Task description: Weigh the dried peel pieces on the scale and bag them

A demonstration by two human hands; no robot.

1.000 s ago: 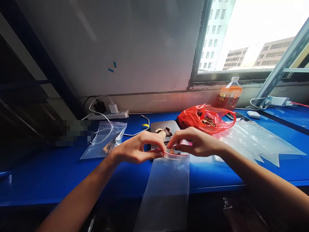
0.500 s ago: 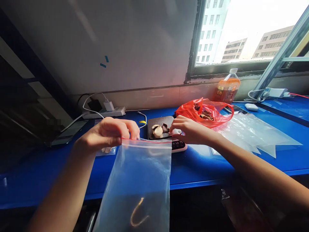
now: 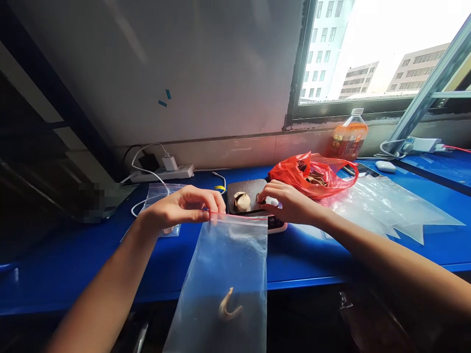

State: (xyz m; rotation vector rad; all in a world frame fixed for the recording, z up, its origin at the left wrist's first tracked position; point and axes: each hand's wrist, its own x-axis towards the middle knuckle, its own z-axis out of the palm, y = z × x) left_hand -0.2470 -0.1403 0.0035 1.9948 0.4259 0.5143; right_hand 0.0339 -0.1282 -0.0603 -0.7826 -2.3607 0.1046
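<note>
My left hand (image 3: 189, 206) pinches the red-lined top edge of a clear zip bag (image 3: 235, 255), which hangs down past the table's front edge. Inside the bag, low down, shows a curved tan dried piece (image 3: 230, 309). Over a small dark-topped digital scale (image 3: 239, 187), my right hand (image 3: 285, 201) has its fingers closed on a dark dried peel piece (image 3: 259, 199), mostly hidden by them. A pale, curled dried peel piece (image 3: 242, 202) rests on the scale's plate, left of those fingers. The bag's top covers part of the scale's front.
Behind my right hand stands a red plastic bag (image 3: 312, 176) of dried pieces. Several flat clear bags (image 3: 390, 206) lie to its right. A drink bottle (image 3: 351, 135) is by the window. At left are a power strip (image 3: 180, 171) with cables and another small clear bag (image 3: 171, 230).
My left hand and the zip bag have moved right, toward the scale. The dark peel piece that lay on the plate is now in my right hand's fingers.
</note>
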